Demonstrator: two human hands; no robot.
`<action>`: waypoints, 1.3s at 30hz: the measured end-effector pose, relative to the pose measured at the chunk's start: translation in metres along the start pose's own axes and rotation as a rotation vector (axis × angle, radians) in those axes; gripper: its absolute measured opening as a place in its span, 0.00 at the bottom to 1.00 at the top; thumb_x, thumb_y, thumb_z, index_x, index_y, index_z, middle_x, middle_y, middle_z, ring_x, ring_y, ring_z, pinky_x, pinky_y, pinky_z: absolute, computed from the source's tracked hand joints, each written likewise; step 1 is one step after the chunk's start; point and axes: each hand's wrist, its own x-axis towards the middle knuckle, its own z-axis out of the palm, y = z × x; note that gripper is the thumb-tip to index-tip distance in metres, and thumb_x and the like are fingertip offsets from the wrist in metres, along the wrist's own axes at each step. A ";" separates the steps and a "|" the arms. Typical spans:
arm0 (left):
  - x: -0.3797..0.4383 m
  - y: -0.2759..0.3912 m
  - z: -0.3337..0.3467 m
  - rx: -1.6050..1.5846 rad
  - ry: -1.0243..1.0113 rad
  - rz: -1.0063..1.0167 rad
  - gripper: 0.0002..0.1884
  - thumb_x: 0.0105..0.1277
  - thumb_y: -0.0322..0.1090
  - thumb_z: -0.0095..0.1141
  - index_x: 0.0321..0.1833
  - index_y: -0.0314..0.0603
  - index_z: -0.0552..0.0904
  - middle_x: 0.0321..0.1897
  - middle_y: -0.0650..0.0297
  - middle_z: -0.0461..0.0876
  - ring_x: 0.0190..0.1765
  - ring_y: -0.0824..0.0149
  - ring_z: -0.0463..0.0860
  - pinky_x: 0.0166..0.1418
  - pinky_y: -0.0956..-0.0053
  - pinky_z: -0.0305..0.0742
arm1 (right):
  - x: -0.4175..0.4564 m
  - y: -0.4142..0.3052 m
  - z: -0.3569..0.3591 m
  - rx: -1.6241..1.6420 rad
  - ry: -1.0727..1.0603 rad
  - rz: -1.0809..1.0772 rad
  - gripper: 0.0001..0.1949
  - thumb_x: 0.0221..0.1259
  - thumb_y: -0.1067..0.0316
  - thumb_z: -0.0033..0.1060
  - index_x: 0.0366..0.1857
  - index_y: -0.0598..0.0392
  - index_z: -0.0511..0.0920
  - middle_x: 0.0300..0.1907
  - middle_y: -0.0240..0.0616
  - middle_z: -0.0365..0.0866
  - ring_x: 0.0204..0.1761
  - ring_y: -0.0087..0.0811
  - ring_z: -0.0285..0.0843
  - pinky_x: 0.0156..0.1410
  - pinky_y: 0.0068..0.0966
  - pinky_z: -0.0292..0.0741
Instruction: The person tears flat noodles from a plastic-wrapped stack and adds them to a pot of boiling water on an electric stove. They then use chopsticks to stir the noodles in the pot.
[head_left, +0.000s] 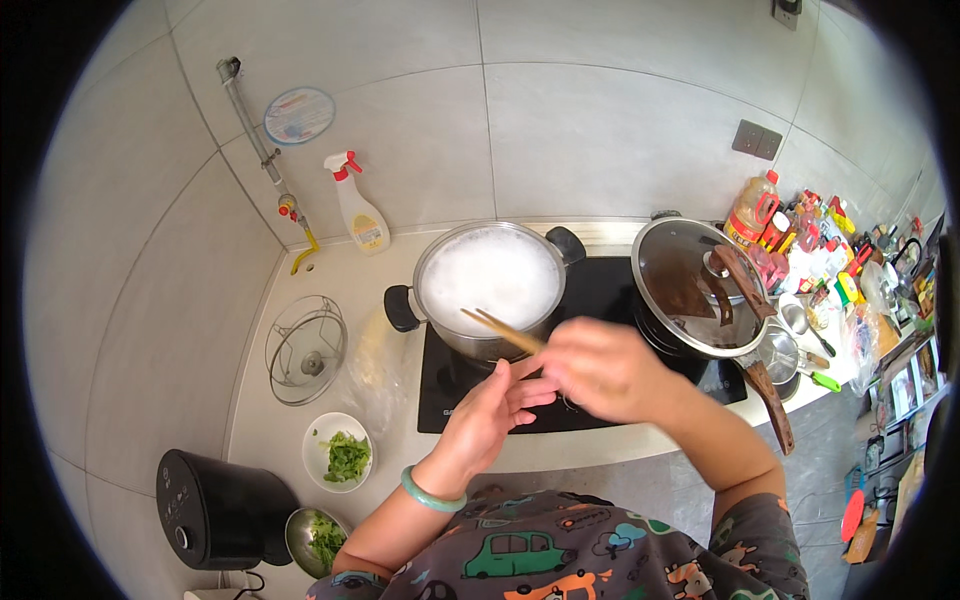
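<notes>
My right hand (600, 367) grips a pair of wooden chopsticks (506, 330), whose tips reach over a steel pot (480, 347) with black handles. White foam (491, 277) fills the pot, which stands on the left part of a black cooktop (457, 397). Close below the chopsticks, my left hand (491, 409) has its fingers spread, palm partly up, and holds nothing that I can see. Its fingertips come close to the right hand; whether they touch is unclear. A green bangle (433, 491) circles the left wrist.
On the right stands a lidded pan (697, 289) with a wooden handle, beside strainers and crowded bottles (752, 206). To the left are a spray bottle (361, 210), a glass lid (307, 360), a plastic bag (375, 360), two bowls of chopped greens (346, 456) and a black appliance (225, 510).
</notes>
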 end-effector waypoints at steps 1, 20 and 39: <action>-0.003 0.006 -0.004 0.055 -0.003 0.013 0.28 0.74 0.54 0.35 0.65 0.37 0.68 0.55 0.57 0.77 0.54 0.66 0.76 0.53 0.71 0.70 | 0.010 0.007 -0.003 0.049 0.071 0.077 0.06 0.57 0.70 0.58 0.34 0.61 0.80 0.30 0.40 0.77 0.30 0.36 0.77 0.34 0.28 0.75; -0.041 -0.021 -0.086 0.320 0.518 0.160 0.19 0.72 0.45 0.45 0.51 0.35 0.78 0.42 0.60 0.83 0.44 0.71 0.80 0.47 0.78 0.69 | 0.058 0.103 0.036 -0.159 -0.280 0.112 0.06 0.61 0.67 0.55 0.33 0.56 0.80 0.29 0.43 0.79 0.32 0.46 0.77 0.37 0.38 0.74; -0.042 -0.135 -0.143 1.105 0.921 0.331 0.10 0.64 0.36 0.53 0.34 0.36 0.83 0.28 0.51 0.83 0.34 0.50 0.81 0.40 0.61 0.76 | 0.075 0.176 0.027 0.438 -0.490 0.856 0.13 0.62 0.58 0.55 0.33 0.58 0.82 0.25 0.34 0.80 0.27 0.22 0.73 0.35 0.22 0.72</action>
